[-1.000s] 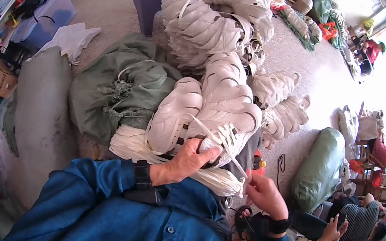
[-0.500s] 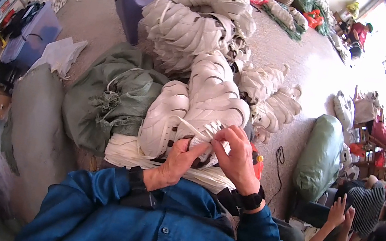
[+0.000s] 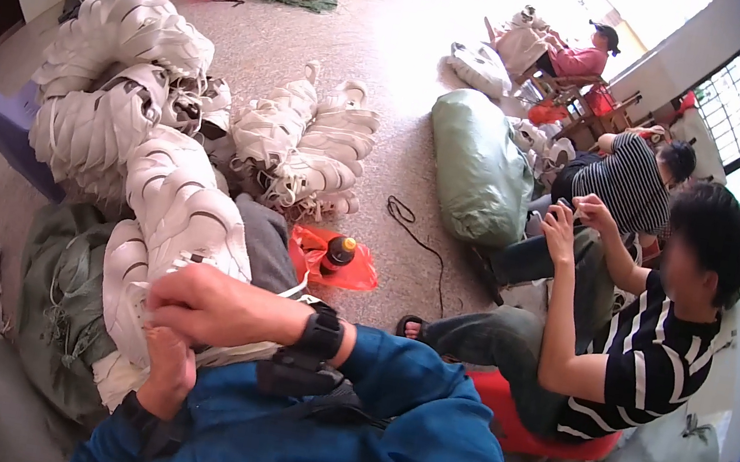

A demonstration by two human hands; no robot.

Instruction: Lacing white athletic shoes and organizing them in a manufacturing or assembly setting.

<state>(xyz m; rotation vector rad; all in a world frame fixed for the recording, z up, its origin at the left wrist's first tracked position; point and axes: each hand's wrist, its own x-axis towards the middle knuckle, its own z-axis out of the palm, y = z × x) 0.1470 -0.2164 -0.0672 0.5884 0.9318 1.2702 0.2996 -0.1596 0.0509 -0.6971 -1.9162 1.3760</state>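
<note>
White shoe uppers [image 3: 187, 192], nested one in another, form a long stack that reaches my lap. At its near end my right hand [image 3: 218, 304] is closed, fingers curled downward with the back of the hand showing. My left hand [image 3: 168, 373] is closed just below it, partly covered by the right. What the fingers pinch is hidden behind the hands. A thin white strip [image 3: 295, 289] shows beyond my right wrist. Pale laces [image 3: 119, 378] lie bunched beside my left wrist, under the stack.
More stacked uppers [image 3: 117, 114] rest on a purple chair [image 3: 14, 126]; others [image 3: 302, 143] lie on the floor. A dark bottle [image 3: 339, 253] stands on a red plastic bag [image 3: 363, 274]. Right of me sit a person in a striped shirt [image 3: 649, 362] and a green sack [image 3: 477, 166].
My view has swung to the right, so the stack now appears further left. My right hand has come across over the left; the white laces seen pinched before are now hidden.
</note>
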